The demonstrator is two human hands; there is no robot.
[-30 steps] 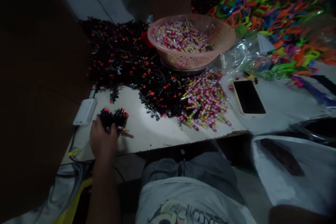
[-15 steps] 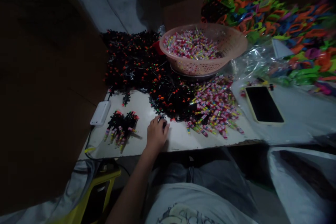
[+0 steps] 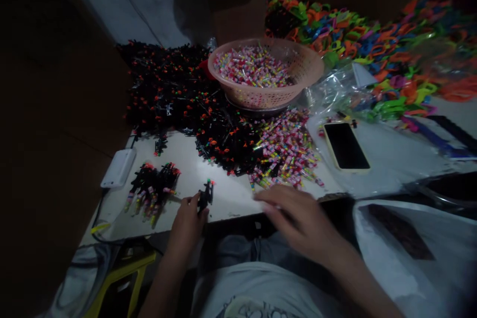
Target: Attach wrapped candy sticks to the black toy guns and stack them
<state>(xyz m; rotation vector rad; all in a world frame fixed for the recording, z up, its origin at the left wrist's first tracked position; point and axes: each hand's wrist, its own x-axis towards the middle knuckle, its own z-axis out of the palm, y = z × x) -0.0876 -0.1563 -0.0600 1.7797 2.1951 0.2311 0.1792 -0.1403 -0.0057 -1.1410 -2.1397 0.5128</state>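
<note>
The left hand [image 3: 186,222] pinches a small black plastic piece [image 3: 205,195] between thumb and fingertips, just over the near edge of the worktop [image 3: 227,194]. The piece is thin and spiky, with an orange tip and a green tip at its upper end. The right hand [image 3: 298,218] hovers over the same edge with its fingers stretched out flat toward a loose heap of wrapped sweets [image 3: 286,149]. It is smeared by motion, so its fingertips are hard to make out. To the left lies a bundle of black pieces [image 3: 152,191] with sweets stuck in them, beside a white box [image 3: 119,168] with a cable. The light is dim, and the big black pile [image 3: 175,89] behind reads only as a tangle with orange dots. The worktop is pale and scuffed. It also carries a pink basket [image 3: 301,67] full of sweets, a phone [image 3: 346,145] lying face up, crumpled clear bags [image 3: 335,92] and a heap of bright plastic shapes [image 3: 372,44]. A grey wall stands at the back, and everything on the left is dark.
</note>
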